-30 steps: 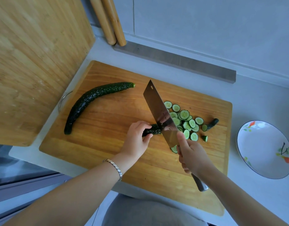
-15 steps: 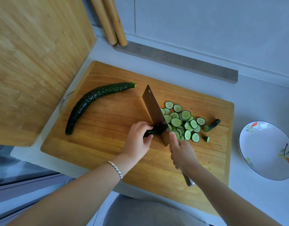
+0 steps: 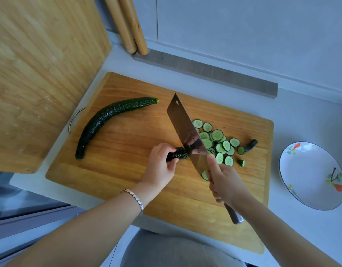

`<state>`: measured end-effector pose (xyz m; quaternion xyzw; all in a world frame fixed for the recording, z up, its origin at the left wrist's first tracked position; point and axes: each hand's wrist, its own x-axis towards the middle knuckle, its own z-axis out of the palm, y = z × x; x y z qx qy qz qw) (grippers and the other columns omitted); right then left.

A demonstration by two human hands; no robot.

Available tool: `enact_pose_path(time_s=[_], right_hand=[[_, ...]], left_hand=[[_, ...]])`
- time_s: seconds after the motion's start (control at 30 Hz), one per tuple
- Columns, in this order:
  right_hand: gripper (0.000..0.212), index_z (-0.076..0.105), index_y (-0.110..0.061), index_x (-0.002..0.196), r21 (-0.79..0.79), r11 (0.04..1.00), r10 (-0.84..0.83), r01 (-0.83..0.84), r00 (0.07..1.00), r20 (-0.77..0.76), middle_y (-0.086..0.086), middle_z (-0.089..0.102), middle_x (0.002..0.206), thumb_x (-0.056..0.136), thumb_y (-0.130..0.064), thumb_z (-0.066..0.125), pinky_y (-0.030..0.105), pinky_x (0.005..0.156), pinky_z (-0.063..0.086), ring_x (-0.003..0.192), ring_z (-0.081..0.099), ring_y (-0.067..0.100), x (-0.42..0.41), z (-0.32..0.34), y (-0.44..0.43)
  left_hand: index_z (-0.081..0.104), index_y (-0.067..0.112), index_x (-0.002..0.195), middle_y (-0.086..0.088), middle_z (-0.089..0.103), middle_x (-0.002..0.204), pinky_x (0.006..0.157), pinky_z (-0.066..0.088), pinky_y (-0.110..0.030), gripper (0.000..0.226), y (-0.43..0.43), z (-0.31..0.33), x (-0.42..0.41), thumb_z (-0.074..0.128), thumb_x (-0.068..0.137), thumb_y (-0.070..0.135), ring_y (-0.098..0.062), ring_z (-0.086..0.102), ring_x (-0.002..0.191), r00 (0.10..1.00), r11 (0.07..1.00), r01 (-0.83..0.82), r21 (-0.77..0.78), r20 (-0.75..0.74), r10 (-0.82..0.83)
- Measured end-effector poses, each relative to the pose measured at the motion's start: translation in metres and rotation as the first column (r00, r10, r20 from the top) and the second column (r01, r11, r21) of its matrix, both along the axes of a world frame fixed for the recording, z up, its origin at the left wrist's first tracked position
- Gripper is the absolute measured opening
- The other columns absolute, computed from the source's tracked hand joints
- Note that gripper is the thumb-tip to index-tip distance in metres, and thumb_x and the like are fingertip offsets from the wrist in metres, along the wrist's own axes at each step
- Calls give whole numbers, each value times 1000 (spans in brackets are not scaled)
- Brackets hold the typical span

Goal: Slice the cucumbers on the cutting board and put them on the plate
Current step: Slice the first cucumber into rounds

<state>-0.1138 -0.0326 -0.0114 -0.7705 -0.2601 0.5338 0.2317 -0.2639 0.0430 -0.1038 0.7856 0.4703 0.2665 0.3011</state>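
Pins cucumber stub [image 3: 176, 154] on cutting board [image 3: 127, 170] with left hand [image 3: 159, 170] curled round it, steadying for the cut; clamps right hand [image 3: 226, 185] on cleaver [image 3: 187, 135], choked up onto the blade for control. Piles slices [image 3: 217, 143] rightward, nearest the plate [image 3: 310, 176].

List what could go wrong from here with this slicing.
1. The cucumber stub that the left hand grips is short, so that hand sits close to the cleaver; a slip could cut it.
2. The plate stands apart from the cutting board, so slices may drop in transfer.
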Motion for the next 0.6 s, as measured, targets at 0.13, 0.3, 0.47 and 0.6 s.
enact_pose_path(time_s=[0.13, 0.3, 0.47, 0.6], right_hand=[[54, 34, -14, 61, 11, 996, 89, -91, 991, 99, -3, 34, 45, 90, -59, 31, 23, 46, 26, 40, 28, 13, -2, -4, 1], [55, 36, -14, 67, 0, 991, 131, -132, 980, 153, 2, 33, 55, 89, -64, 29, 30, 56, 28, 50, 30, 17, -8, -20, 5], [56, 39, -11, 69, -18, 997, 77, -75, 988, 136, 4, 36, 56, 90, -62, 29, 29, 53, 32, 49, 33, 18, -12, -33, 9], [56, 38, -13, 62, -35, 996, -87, 86, 996, -13, -4, 31, 43, 93, -59, 31, 21, 40, 28, 36, 28, 13, -5, -28, 6]], left_hand=[[61, 0, 92, -11, 61, 94, 77, 45, -27, 22, 1, 0, 0, 73, 73, -1, -25, 55, 89, 1000, 1000, 9, 10, 4, -9], [61, 1, 90, -10, 60, 92, 74, 46, -27, 21, 1, -1, 1, 73, 72, -2, -25, 54, 85, 1000, 1000, 5, 8, 6, -5], [62, 2, 92, -10, 60, 95, 78, 46, -27, 22, 2, 0, 1, 72, 73, -2, -25, 55, 88, 1000, 1000, 14, 7, 10, -14], [64, 7, 97, -7, 61, 97, 79, 47, -38, 25, 1, -2, -4, 70, 74, 0, -24, 57, 91, 1000, 999, 6, 39, -19, -5]])
